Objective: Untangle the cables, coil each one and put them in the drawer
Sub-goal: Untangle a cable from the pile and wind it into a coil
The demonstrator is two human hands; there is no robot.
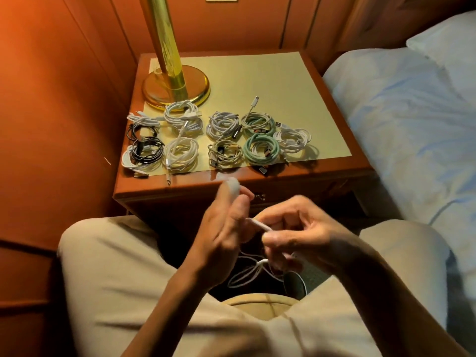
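— What's on your left?

— The nightstand with a brass lamp at its back left corner. Coiled cables lie in two rows along the front of its top: black and white ones at the left end, white coils next, grey ones in the middle, green ones after those, a white coil at the right end.

— And your hands?

— My left hand is raised in front of the nightstand's front edge, fingers curled around a blurred white bundle at the fingertips (I can't make out its shape). My right hand pinches the white cable near its plug, between thumb and fingers.

— Where does that cable run?

— It hangs below both hands in loose loops between my knees. The drawer front, behind my hands, is closed. The bed sits at the far right.
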